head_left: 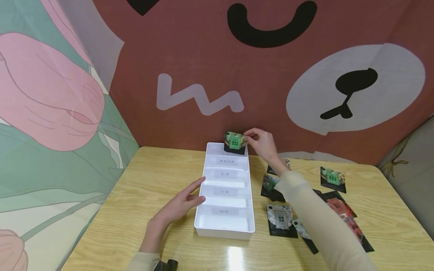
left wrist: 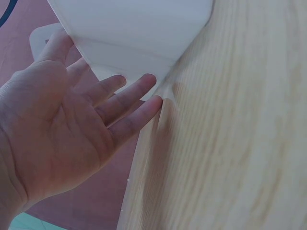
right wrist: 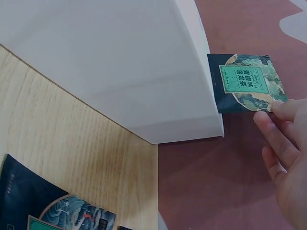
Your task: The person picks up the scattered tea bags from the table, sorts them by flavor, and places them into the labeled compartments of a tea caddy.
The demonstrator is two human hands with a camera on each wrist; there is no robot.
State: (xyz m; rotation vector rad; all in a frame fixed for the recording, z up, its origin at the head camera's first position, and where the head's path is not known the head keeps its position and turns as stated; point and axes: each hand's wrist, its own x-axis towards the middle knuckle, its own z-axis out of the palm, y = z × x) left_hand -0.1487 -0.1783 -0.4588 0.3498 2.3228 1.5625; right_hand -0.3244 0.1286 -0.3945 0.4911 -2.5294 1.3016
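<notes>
My right hand [head_left: 263,144] pinches a green-labelled tea bag packet [head_left: 235,142] by its edge, over the far compartment of a white divided box [head_left: 223,234]. In the right wrist view the packet [right wrist: 245,82] has its dark end at the box's rim, and my thumb and fingertips grip its patterned end. My left hand [head_left: 178,206] lies along the box's left side with fingers spread. The left wrist view has those fingertips [left wrist: 149,80] against the box's outer wall [left wrist: 129,43], low near the wooden table [left wrist: 240,120].
Right of the box lie several tea packets: a grey-labelled one [head_left: 281,221], a green-labelled one [head_left: 333,179] and red ones [head_left: 338,205]. The box's compartments bear printed labels [head_left: 226,161]. Behind the table hangs a brown cartoon-printed cloth [head_left: 190,128].
</notes>
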